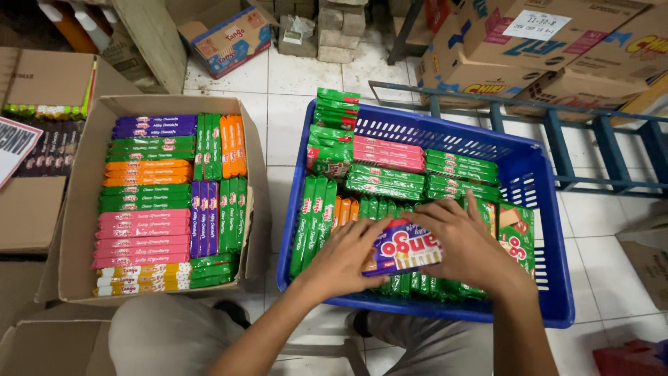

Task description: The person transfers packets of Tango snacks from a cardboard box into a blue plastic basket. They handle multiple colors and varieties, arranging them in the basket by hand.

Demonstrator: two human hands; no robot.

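My left hand and my right hand both grip a purple wafer packet, held flat over the front of a blue plastic basket. The basket is filled with rows of green wafer packets, some pink packets and a few orange ones. More green packets stand on the basket's far rim. My knees show below the basket.
To the left an open cardboard box holds rows of purple, green, orange and pink packets. More cartons lie on a blue metal rack at the back right. A second carton and concrete blocks sit on the white tiled floor behind.
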